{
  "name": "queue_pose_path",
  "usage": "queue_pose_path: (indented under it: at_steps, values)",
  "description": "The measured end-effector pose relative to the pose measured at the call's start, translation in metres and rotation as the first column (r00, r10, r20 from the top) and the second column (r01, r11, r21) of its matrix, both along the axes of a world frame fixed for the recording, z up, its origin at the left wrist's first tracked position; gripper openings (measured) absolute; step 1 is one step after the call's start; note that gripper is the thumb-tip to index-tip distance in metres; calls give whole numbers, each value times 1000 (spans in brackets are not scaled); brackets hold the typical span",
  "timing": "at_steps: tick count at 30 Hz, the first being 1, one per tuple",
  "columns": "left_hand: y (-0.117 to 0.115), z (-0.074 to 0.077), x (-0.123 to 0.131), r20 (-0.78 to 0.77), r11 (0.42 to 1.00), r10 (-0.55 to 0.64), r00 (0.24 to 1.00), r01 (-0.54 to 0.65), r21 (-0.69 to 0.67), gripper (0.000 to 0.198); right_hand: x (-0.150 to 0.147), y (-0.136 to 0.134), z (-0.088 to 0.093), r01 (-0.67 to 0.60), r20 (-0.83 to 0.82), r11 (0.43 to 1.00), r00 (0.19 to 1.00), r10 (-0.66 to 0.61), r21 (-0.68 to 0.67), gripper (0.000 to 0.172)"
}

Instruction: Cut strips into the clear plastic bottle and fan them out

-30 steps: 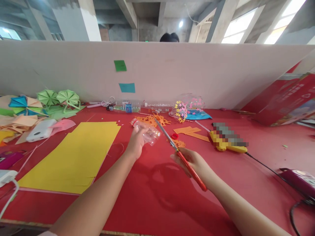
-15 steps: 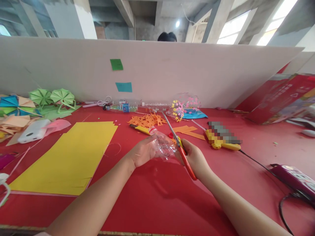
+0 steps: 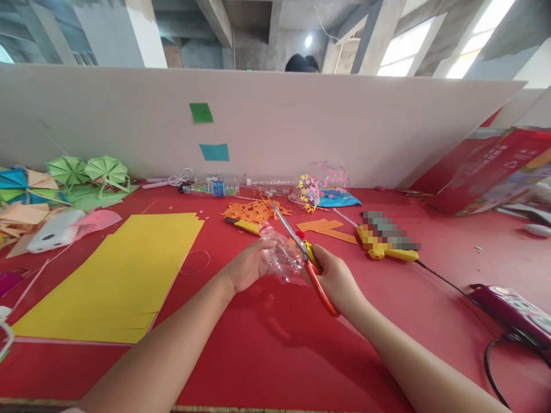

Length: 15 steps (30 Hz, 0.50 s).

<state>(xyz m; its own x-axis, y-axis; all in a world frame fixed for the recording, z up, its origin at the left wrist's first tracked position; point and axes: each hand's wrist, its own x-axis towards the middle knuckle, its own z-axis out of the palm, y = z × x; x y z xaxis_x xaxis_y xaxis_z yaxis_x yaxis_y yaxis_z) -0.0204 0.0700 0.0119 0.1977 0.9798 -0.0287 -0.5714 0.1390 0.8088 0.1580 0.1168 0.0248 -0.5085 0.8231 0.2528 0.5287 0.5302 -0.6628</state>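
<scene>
My left hand (image 3: 248,265) is closed round a clear plastic bottle piece (image 3: 284,257), its red-ringed neck pointing up and away from me. In my right hand (image 3: 338,278) is a pair of scissors (image 3: 316,281) with orange-red and yellow handles. The long metal blades point away to the upper left and lie across the right side of the bottle piece. Whether the blades bite into the plastic I cannot tell. Just beyond are a yellow utility knife (image 3: 246,226), a heap of small orange paper cutouts (image 3: 253,210) and orange paper strips (image 3: 329,229).
Yellow paper sheets (image 3: 116,269) lie on the red table at left, near green folded paper umbrellas (image 3: 105,172). A yellow glue gun (image 3: 387,251), partly pixelated, and a purple power strip (image 3: 512,312) are at right. Clear bottles (image 3: 228,183) lie along the white partition (image 3: 258,120).
My right hand and the scissors have shifted slightly left, so the blades now lie further over the bottle piece. My left hand still holds it. The view has moved slightly.
</scene>
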Motion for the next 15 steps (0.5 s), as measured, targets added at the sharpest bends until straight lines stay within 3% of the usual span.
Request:
queue_pose_path:
  at_steps: [10,15]
  values:
    - [-1,1,5,-87,993,115,990,-118,-25,25,-2,-3,-1,-6,94,999,996,2,38,23]
    - [0,-2,1,-19,999,48,999,-48,-16,23,-1,1,-1,-1,9,1000,1000,1,-22,22]
